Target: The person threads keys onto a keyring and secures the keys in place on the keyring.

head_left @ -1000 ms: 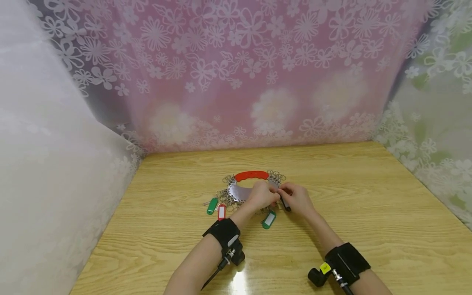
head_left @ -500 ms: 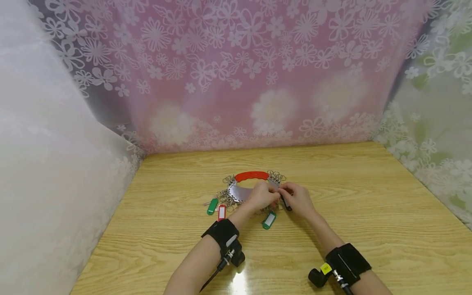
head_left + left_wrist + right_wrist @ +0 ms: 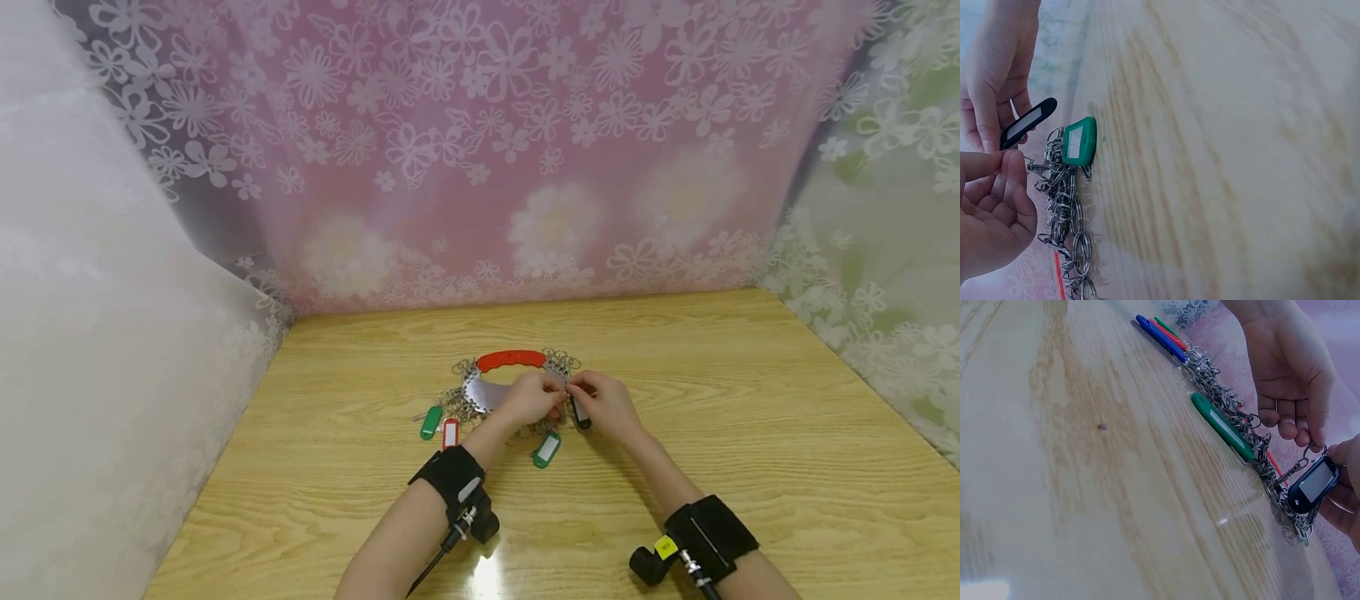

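Observation:
A round metal plate (image 3: 483, 393) with a red handle (image 3: 512, 359) lies on the table, its edge lined with many small metal split rings (image 3: 1219, 384). Over its right side my left hand (image 3: 531, 398) pinches a split ring (image 3: 1312, 447) between thumb and forefinger. Close beside it, my right hand (image 3: 609, 408) pinches the ring end of a black key tag (image 3: 1314, 485), which has a white label. The two hands' fingertips nearly meet. Whether the tag's ring is threaded through the plate's ring cannot be made out.
Along the plate's near side lie a green key tag (image 3: 547, 449), a red key tag (image 3: 450, 433) and another green tag (image 3: 431, 422). A blue tag (image 3: 1160, 339) shows in the right wrist view. Floral curtains (image 3: 525, 208) stand behind the wooden table (image 3: 337, 400).
The black key tag has turned slightly, so its white label shows more. Both hands stay almost in place, with small finger movements.

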